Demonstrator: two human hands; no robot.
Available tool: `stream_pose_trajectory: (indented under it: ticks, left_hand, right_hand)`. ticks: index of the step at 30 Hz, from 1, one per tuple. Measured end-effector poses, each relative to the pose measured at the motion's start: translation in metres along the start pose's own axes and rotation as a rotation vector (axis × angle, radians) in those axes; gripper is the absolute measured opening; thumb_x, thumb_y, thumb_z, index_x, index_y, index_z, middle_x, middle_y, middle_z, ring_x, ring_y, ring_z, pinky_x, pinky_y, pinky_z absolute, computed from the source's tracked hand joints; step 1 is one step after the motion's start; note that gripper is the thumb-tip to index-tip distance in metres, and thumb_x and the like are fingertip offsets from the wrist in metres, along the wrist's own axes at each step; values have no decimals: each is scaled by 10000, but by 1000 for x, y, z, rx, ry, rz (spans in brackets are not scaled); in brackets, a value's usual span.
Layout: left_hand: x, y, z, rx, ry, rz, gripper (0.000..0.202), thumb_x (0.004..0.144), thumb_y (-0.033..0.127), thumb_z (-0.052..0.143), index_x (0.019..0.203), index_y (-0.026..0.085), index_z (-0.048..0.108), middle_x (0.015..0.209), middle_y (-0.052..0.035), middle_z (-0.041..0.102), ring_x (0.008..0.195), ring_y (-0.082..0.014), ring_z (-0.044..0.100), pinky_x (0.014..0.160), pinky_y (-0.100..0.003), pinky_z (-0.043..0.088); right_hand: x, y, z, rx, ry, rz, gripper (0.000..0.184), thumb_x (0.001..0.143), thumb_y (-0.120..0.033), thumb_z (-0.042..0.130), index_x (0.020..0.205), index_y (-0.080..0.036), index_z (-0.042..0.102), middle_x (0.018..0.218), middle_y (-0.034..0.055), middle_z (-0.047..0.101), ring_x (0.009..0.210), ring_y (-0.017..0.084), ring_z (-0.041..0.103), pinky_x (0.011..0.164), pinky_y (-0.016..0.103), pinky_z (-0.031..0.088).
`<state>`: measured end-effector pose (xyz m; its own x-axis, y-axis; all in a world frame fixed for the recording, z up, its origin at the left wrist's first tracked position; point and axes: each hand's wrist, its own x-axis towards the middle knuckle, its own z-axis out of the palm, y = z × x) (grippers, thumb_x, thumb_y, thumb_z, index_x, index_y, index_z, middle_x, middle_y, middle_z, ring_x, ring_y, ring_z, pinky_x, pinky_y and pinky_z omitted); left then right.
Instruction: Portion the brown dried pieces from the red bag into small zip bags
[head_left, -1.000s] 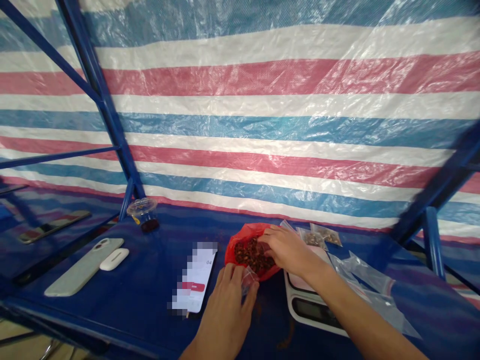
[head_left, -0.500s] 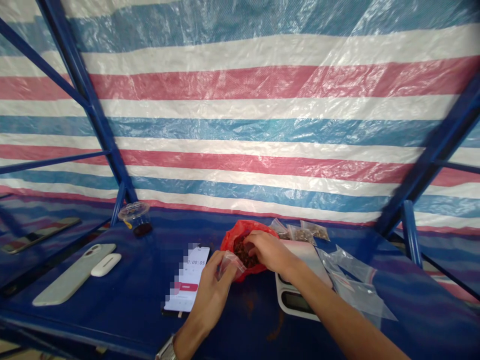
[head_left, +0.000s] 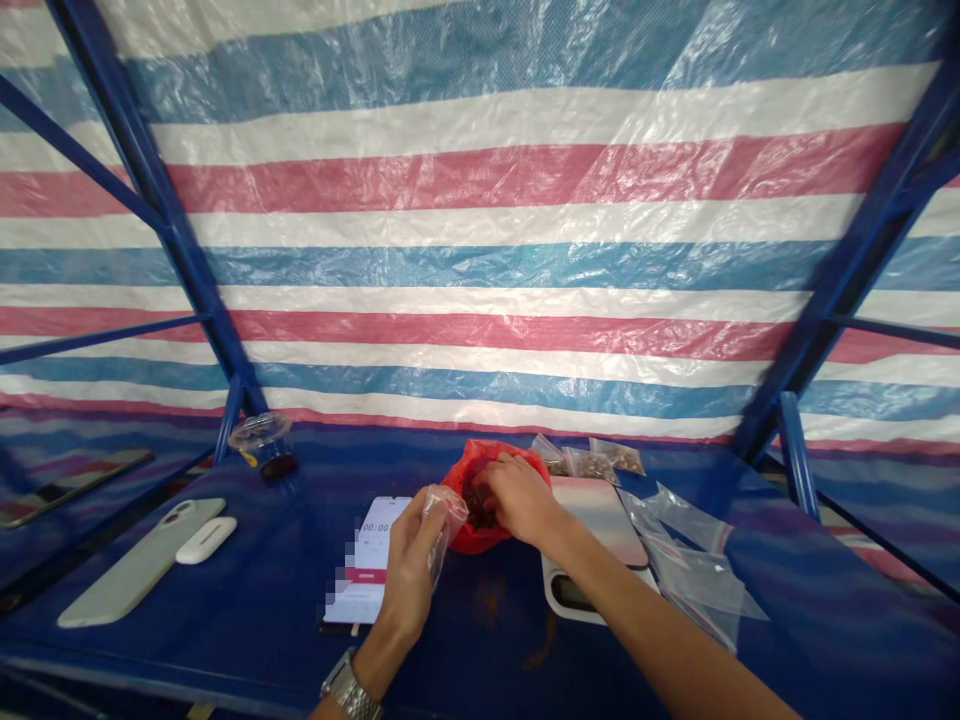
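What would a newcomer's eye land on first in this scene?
The big red, white and blue striped tarp fills the upper view behind a blue metal frame. At the centre of the blue-covered table, a red plastic bag of dark dried pieces stands out, the right hand at its mouth. The left hand holds up a small clear plastic bag beside it.
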<state>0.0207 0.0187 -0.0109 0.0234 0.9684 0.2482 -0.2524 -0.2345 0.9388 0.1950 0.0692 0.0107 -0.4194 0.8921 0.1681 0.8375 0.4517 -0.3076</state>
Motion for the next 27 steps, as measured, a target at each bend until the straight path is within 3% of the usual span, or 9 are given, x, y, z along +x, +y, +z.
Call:
stream_pose_trajectory:
  ticks: [3,8,12,17,20,27]
  left_hand:
    - [3,-2,-2,-62,16,-32,307,868,459,688,851,153,666,809,-16,611,769,-149,551,740,-265,459]
    - [5,-4,-9,-66,-32,-33,310,903,474,662,905,164,672,848,-28,635,788,-162,559,753,-278,473]
    - [5,5,-12,180,-102,21,353,939,517,585,990,181,682,921,-47,674,862,-197,597,793,-289,478]
    - [5,17,-13,636,-80,122,387,917,508,595,1127,195,685,1113,-100,686,1079,-273,609,1019,-415,439]
    - [4,18,-12,838,-18,143,417,898,517,608,1139,191,706,1123,-118,688,1115,-302,594,1046,-464,429]
    - [-1,13,-10,1056,-25,252,455,913,498,585,1223,185,696,1209,-111,722,1156,-345,575,1021,-476,453]
  right_hand:
    - [0,4,5,83,4,30,321,741,-24,630,976,-185,779,1029,91,783,1033,236,695,871,291,482]
    - [2,9,22,460,-65,34,340,736,-8,600,960,-191,780,931,57,791,883,218,736,744,268,519]
    - [1,14,29,699,-33,41,315,750,-51,608,982,-192,768,926,48,785,859,216,736,743,288,544]
    - [-17,19,17,932,62,11,214,764,-162,672,968,-186,733,1000,74,772,943,235,725,876,366,566]
    - [-34,24,8,909,134,-33,204,824,-260,685,1012,-186,715,1074,91,747,1017,234,701,950,396,549]
    - [-50,24,2,812,283,-16,254,894,-343,661,1106,-204,663,1174,96,698,1093,223,666,999,403,530]
